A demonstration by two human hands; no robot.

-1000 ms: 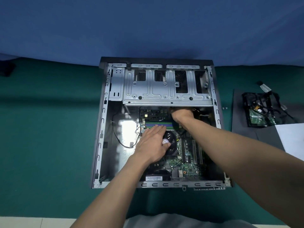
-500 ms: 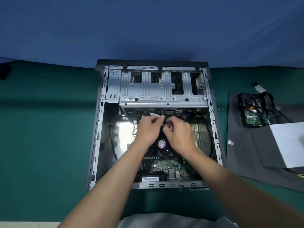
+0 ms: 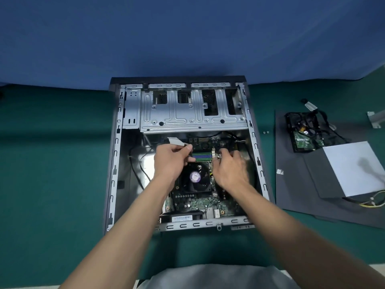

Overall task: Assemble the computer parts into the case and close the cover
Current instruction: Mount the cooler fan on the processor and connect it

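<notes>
An open computer case (image 3: 116, 155) lies flat on the green table, with a motherboard (image 3: 193, 202) and a black CPU fan (image 3: 194, 178) inside. My left hand (image 3: 169, 161) is left of the memory slots (image 3: 201, 156) and pinches a flat white cable (image 3: 176, 141) that rises toward the drive cage (image 3: 191, 113). My right hand (image 3: 230, 167) reaches into the case to the right of the slots, fingers curled down onto the board; what they touch is hidden and blurred.
A dark side cover (image 3: 300, 184) lies right of the case, carrying a hard drive with black cables (image 3: 304, 134) and a white sheet (image 3: 354, 165). Two small screws (image 3: 265, 132) sit near the case's right wall. Yellow wires (image 3: 373, 203) show at far right. A blue backdrop stands behind.
My right hand drew back from under the drive cage to the middle, then moved right of the memory slots. My left hand rose off the fan and now pinches the white cable.
</notes>
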